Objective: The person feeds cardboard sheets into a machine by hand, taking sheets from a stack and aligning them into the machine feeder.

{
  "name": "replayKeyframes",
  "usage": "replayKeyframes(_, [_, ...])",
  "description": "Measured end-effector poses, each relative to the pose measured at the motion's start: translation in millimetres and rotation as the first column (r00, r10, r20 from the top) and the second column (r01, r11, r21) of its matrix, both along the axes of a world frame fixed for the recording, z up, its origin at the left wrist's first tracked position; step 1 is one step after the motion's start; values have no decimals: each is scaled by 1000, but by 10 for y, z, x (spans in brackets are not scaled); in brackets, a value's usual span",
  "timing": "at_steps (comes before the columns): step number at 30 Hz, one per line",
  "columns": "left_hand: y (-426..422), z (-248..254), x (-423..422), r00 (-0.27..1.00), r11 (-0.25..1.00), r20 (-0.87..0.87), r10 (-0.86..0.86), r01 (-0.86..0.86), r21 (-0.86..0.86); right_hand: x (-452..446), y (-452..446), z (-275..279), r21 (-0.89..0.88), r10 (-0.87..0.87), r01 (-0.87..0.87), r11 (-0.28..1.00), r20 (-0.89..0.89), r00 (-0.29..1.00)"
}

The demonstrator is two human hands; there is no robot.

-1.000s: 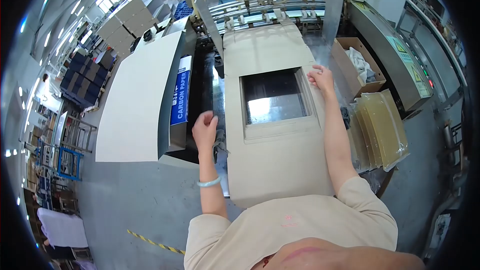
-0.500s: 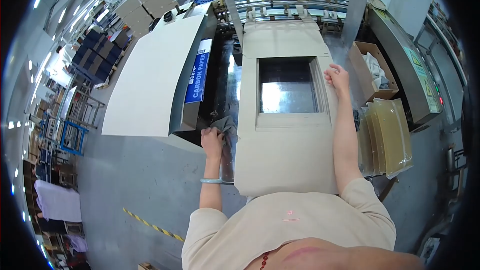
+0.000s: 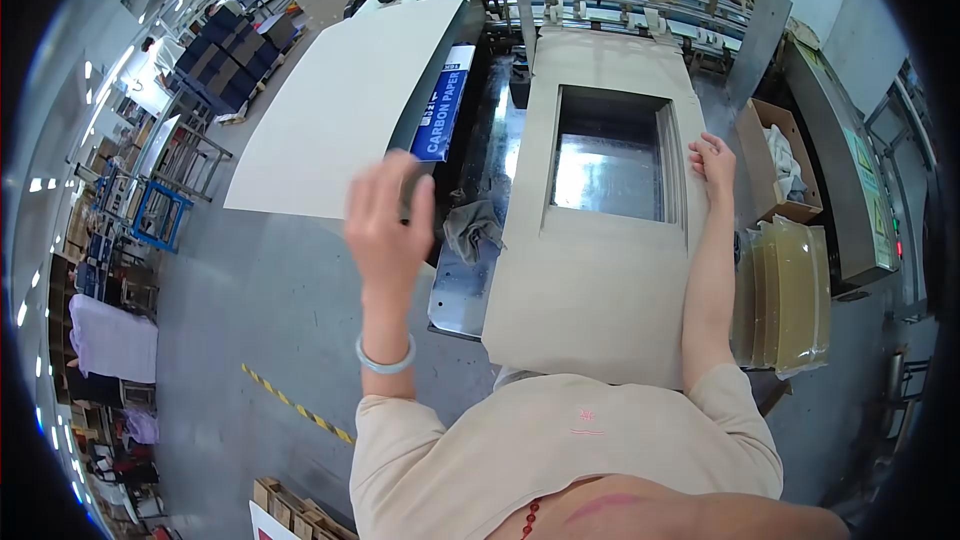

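My left hand (image 3: 385,215), slightly blurred, is raised over the near right corner of a large white sheet (image 3: 330,105). Its thumb stands apart from its fingers and I see nothing held. Just right of it, a crumpled grey rag (image 3: 472,230) lies on the shiny metal table (image 3: 460,300). My right hand (image 3: 713,165) rests at the right edge of a beige board stack (image 3: 600,280), its fingers loosely bent and slightly apart. Through the rectangular opening in that stack a reflective metal surface (image 3: 610,170) shows.
Rollers and hoses of a machine (image 3: 620,10) stand at the far end. A blue carbon paper box (image 3: 443,110) lies beside the white sheet. To the right are a cardboard box (image 3: 755,155) with white cloth and wrapped yellowish sheets (image 3: 800,290). Yellow-black tape (image 3: 295,402) marks the floor.
My left hand has let go of the grey rag and moved up and left to the white sheet's corner. My right hand stays at the stack's right edge. The view has shifted.
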State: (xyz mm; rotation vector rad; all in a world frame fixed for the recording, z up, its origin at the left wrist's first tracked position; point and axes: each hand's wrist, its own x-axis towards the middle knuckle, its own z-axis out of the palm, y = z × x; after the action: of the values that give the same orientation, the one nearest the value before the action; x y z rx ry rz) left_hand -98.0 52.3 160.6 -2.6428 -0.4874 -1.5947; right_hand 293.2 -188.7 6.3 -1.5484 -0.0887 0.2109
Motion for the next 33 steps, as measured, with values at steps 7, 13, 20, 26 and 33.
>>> replayKeyframes(7, [512, -5, -233, 649, 748, -372, 663, -565, 348, 41, -13, 9, -22, -4, 4, 1000, 5, 1000])
replayKeyframes(13, [591, 281, -301, 641, 857, -676, 364, -515, -27, 16, 32, 59, -53, 19, -20, 998, -25, 1000])
replayKeyframes(20, [640, 803, -345, 860, 903, -436, 265, -379, -200, -198, 402, 409, -137, 294, -277, 951, 120, 948])
replayKeyframes(26, [-114, 780, -325, 982, 986, -115, 150, -157, -56, -1370, 948, 1030, -44, 801, -800, 598, 77, 594])
replayKeyframes(33, [-757, 58, -78, 957, 976, -228, -181, 203, 77, -1927, 1304, 1189, 364, 880, -809, 461, -72, 469])
